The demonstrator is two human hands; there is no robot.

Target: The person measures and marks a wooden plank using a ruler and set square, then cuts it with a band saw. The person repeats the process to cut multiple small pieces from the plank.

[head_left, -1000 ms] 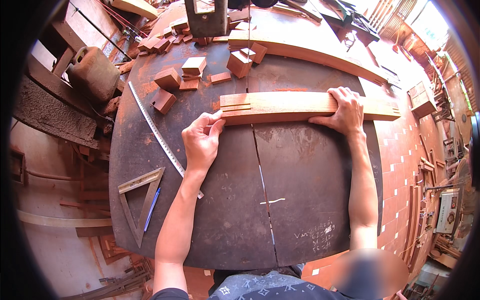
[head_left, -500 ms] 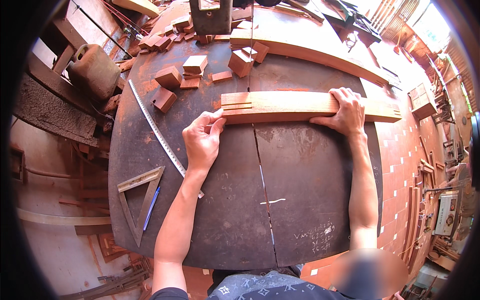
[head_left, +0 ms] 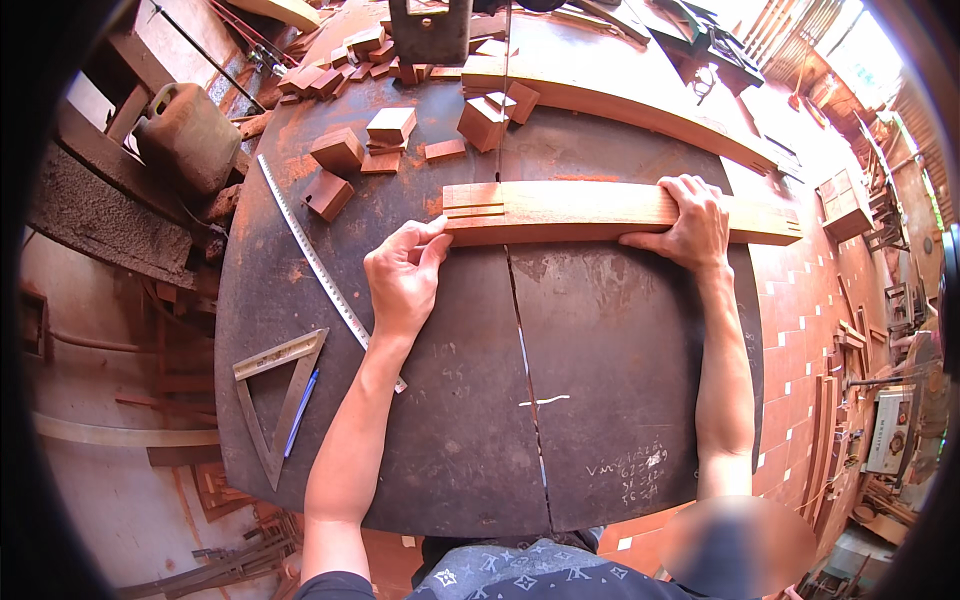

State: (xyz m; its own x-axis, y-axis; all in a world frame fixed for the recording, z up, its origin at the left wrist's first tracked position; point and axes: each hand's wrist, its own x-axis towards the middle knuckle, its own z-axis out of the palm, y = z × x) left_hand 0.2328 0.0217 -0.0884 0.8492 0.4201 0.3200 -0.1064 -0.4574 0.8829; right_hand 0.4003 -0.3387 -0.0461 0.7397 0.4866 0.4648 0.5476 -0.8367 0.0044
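Observation:
A reddish wooden beam [head_left: 570,210] lies crosswise on the dark metal saw table [head_left: 450,430], with dark slots cut into its left end and more at its right end. My left hand [head_left: 405,270] is closed in a pinch at the beam's near left corner. Over the beam's right part my right hand [head_left: 690,222] is wrapped, thumb on the near side and fingers on top. The thin upright saw blade [head_left: 505,90] stands just behind the beam, near its slotted left end; the beam hides part of the table's slit.
A steel ruler [head_left: 310,255], a set square [head_left: 290,390] and a blue pen [head_left: 301,415] lie at the left. Several wood offcuts [head_left: 337,152] are scattered behind, and a long curved board [head_left: 620,105] lies at the far right. The saw's guide post [head_left: 430,35] hangs over the far side.

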